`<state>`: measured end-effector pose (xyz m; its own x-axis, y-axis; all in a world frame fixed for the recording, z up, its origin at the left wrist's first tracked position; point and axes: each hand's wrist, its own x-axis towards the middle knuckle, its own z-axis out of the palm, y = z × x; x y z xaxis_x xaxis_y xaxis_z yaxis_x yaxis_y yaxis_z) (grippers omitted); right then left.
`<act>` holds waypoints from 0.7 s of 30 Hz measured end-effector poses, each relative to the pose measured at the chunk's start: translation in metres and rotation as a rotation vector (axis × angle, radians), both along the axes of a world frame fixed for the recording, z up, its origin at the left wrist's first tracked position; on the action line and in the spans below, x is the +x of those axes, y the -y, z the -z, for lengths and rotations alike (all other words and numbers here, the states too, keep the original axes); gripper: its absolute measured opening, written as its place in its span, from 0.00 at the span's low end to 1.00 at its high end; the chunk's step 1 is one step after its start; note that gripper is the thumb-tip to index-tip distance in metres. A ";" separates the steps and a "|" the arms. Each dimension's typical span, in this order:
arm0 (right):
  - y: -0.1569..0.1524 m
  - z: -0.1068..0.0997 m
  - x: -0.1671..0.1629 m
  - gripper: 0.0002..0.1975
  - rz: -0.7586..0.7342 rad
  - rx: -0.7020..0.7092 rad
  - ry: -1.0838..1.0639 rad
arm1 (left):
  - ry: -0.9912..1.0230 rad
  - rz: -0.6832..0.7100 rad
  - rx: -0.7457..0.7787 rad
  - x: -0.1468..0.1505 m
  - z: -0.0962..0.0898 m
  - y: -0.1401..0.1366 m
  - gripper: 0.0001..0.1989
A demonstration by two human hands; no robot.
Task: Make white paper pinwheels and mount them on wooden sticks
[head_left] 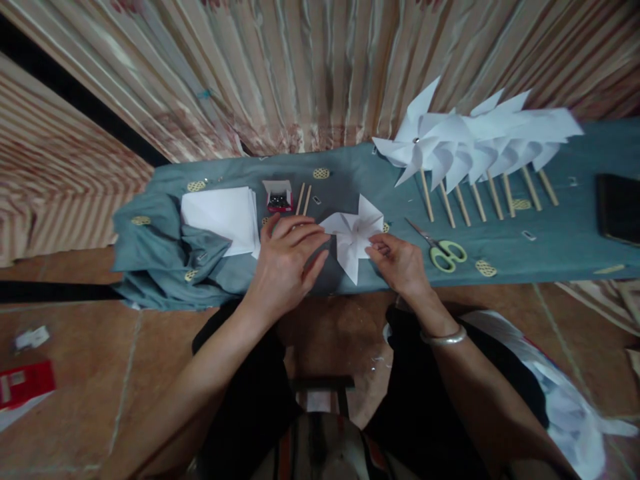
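Note:
A white paper pinwheel (356, 235), its blades folded in to the middle, is in front of me over the cloth-covered bench. My right hand (400, 262) pinches its right side between thumb and fingers. Left of it, my left hand (290, 257) is held with fingers stretched and thumb apart, the fingertips close to a blade; whether they touch it I cannot tell. Just beyond the left hand lie two wooden sticks (303, 200) and a small open box (279, 196) of dark pins or tacks. Green-handled scissors (440, 250) rest right of my right hand.
A stack of white paper squares (223, 217) lies at the left, partly under a cloth fold. Several finished pinwheels on sticks (465, 150) lie in a row at the back right. A dark flat object (617, 210) is at the right edge. Pleated curtains (310, 73) hang behind the bench.

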<state>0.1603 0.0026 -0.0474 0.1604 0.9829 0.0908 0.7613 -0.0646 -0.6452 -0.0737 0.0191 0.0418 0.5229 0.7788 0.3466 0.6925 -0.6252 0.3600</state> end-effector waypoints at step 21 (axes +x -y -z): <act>0.001 -0.011 -0.002 0.09 0.018 -0.056 0.041 | 0.009 0.097 -0.110 0.046 0.066 -0.043 0.17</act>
<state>0.1581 0.0020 -0.0369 0.1750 0.9836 0.0427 0.7857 -0.1134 -0.6081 -0.0280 0.0617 -0.0240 0.5949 0.7581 0.2673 0.6271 -0.6457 0.4358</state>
